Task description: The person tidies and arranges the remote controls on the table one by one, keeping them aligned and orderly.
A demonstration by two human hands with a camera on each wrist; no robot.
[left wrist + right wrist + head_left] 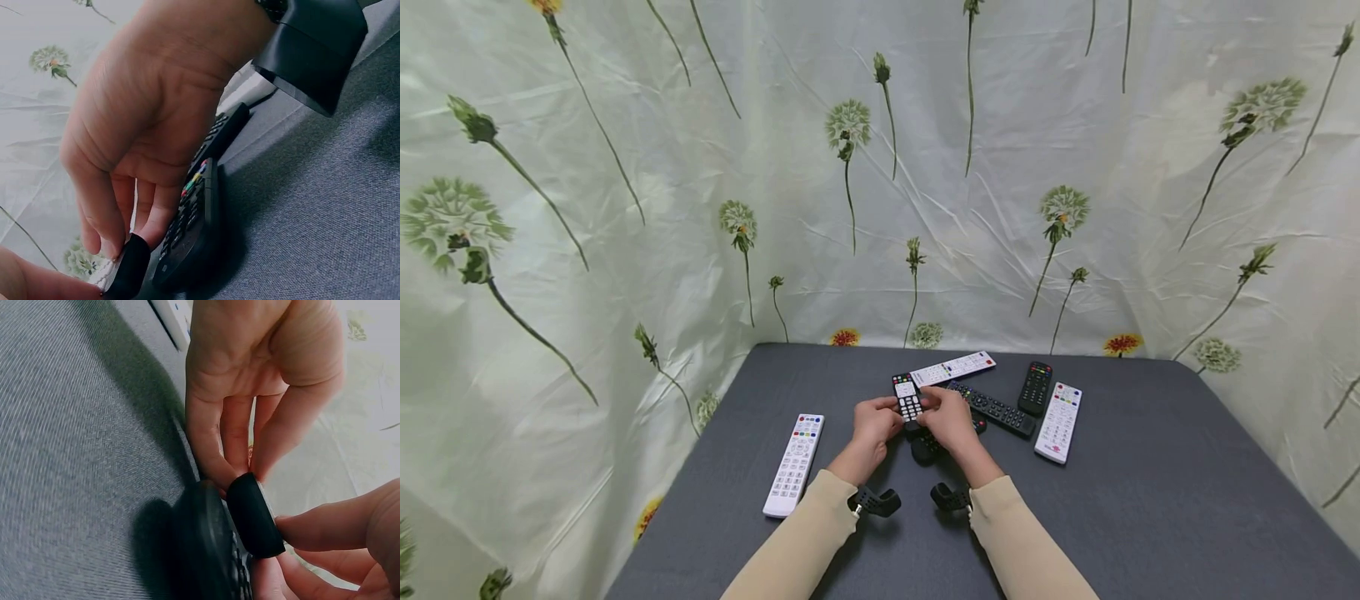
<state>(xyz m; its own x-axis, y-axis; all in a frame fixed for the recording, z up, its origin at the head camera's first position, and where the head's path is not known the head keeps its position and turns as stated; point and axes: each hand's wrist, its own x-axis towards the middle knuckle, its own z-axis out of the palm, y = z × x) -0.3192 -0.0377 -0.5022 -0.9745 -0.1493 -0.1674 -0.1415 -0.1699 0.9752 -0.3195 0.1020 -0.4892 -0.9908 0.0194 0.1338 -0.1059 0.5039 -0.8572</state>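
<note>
Both hands hold one remote control, black-bodied with a pale face and dark keys, coloured buttons at its far end. My left hand pinches its left side and my right hand pinches the right side, thumbs near its face. In the left wrist view the near end of this remote shows dark and rounded between the fingertips. A second black remote lies close under and beside it on the table, partly hidden by the right hand; its coloured buttons show in the left wrist view.
A white remote lies alone at the left of the dark grey table. Behind the hands is another white remote. To the right lie two black remotes, one long, one short, and a white one. A flower-print curtain hangs behind.
</note>
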